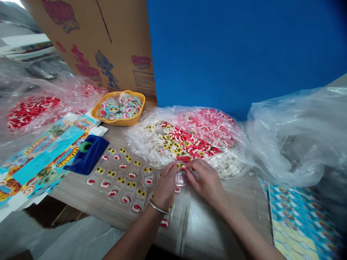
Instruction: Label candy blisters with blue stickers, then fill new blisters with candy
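My left hand (166, 187), with a bangle at the wrist, is closed on the edge of a small transparent plastic blister tray (181, 178). Yellow eye-shaped candies show at the tray's top end. My right hand (204, 178) is at the tray's right side, thumb and fingers pinched near the eyes; what they hold is too small to make out. Just beyond both hands lies an open plastic bag (151, 151) of loose red-and-white mouth pieces and yellow eye pieces. Left of my hands, several filled blister trays (126, 196) lie in rows, each with two eyes and a red mouth.
A blue tape dispenser (88, 155) stands left of the rows, beside printed card sheets (40, 159). Behind are a yellow basket (118, 121) of packed candies, a cardboard box (127, 32) and a blue panel (230, 54). Plastic sheeting (292, 133) and printed sheets (295, 216) lie right.
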`<state>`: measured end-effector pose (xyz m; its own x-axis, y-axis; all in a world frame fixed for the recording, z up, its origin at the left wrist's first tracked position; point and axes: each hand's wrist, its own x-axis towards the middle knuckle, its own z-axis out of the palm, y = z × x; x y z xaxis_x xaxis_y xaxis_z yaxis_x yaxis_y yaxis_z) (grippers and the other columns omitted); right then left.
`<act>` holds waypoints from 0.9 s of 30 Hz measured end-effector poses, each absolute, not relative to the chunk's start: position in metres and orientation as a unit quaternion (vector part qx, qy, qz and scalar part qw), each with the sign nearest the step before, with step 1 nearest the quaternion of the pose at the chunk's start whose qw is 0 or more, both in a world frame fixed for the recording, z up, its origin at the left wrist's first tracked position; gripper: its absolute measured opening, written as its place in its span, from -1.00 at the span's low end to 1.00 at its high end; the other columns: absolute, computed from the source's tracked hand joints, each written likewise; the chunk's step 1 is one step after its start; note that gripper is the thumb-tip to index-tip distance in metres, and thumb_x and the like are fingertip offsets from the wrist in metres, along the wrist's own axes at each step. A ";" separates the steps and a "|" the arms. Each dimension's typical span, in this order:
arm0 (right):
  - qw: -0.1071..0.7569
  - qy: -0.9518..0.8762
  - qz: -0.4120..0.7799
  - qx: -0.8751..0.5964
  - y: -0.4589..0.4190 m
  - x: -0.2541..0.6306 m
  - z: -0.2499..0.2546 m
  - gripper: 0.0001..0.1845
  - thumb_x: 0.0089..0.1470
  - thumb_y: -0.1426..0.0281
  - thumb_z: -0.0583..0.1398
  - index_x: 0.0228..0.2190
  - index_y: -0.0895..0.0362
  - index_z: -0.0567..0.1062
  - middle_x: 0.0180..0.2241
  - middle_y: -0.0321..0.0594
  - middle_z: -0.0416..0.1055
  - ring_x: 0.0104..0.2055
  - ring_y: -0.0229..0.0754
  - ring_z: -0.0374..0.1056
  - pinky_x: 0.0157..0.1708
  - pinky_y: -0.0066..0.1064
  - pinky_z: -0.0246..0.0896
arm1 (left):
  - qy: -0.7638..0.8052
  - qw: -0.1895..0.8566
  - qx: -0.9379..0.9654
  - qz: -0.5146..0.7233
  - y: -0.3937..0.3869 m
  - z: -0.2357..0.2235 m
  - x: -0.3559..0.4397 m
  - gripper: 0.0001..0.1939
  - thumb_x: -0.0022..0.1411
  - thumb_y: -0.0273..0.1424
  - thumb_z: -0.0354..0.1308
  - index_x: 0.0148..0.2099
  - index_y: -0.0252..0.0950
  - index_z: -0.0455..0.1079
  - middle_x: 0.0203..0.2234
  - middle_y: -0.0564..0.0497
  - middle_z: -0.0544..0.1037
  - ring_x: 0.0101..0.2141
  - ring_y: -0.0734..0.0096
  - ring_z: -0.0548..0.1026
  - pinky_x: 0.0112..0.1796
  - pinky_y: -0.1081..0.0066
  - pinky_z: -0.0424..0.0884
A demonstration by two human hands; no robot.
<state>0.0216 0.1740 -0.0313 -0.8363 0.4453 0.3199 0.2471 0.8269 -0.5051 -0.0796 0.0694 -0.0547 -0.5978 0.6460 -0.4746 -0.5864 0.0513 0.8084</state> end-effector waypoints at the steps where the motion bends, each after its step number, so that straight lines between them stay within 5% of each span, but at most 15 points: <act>1: 0.210 -0.946 0.192 -0.158 0.164 0.031 -0.030 -0.88 0.23 0.43 0.11 -0.28 0.11 0.47 -0.27 -0.14 0.47 -0.22 -0.12 0.35 -0.19 -0.31 0.21 | 0.569 0.453 0.035 0.685 0.069 -0.055 -0.077 -0.68 0.16 -0.14 0.16 -0.10 -0.18 0.47 -0.24 -0.09 0.59 -0.26 0.19 0.55 -0.38 0.35 0.45; 9: 0.213 -0.972 0.064 -0.082 0.111 0.088 -0.045 -0.73 0.23 0.52 0.09 -0.08 0.11 0.48 -0.12 -0.03 0.50 -0.05 0.03 0.36 -0.19 -0.15 0.22 | 0.542 0.497 0.049 0.676 0.059 -0.047 -0.049 -0.79 0.19 -0.27 0.11 -0.16 -0.22 0.44 -0.23 -0.08 0.58 -0.27 0.28 0.54 -0.28 0.36 0.44; 15: 0.249 -0.862 0.333 -0.290 0.097 0.114 -0.047 -0.87 0.24 0.34 0.13 -0.29 0.07 0.48 -0.32 -0.13 0.49 -0.30 -0.13 0.41 -0.27 -0.27 0.31 | 0.557 0.529 0.059 0.638 0.035 -0.044 -0.023 -0.78 0.20 -0.25 0.12 -0.15 -0.23 0.44 -0.28 -0.05 0.57 -0.35 0.32 0.53 -0.41 0.42 0.43; 20: 0.219 -0.650 0.612 -0.393 0.094 0.123 -0.067 -0.66 0.08 0.07 0.21 -0.36 0.11 0.45 -0.46 -0.23 0.45 -0.46 -0.19 0.36 -0.45 -0.36 0.31 | 0.552 0.575 0.055 0.601 0.010 -0.054 0.007 -0.67 0.20 -0.16 0.13 -0.06 -0.22 0.41 -0.24 -0.07 0.55 -0.34 0.26 0.54 -0.41 0.34 0.49; 27: 0.183 -0.643 0.619 -0.412 0.090 0.121 -0.089 -0.73 -0.02 0.17 0.24 -0.46 0.13 0.45 -0.60 -0.36 0.34 -0.58 -0.28 0.23 -0.54 -0.45 0.14 | 0.624 0.567 0.023 0.538 -0.038 -0.056 0.009 -0.40 0.14 -0.09 0.22 0.14 -0.25 0.24 -0.11 -0.20 0.52 -0.37 0.26 0.60 -0.33 0.27 0.53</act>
<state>0.1211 0.0899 -0.0890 -0.5933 0.7570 -0.2738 0.3035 -0.1047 -0.9471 0.0092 -0.0375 -0.0562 -0.3569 0.6375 -0.6828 -0.5808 0.4210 0.6967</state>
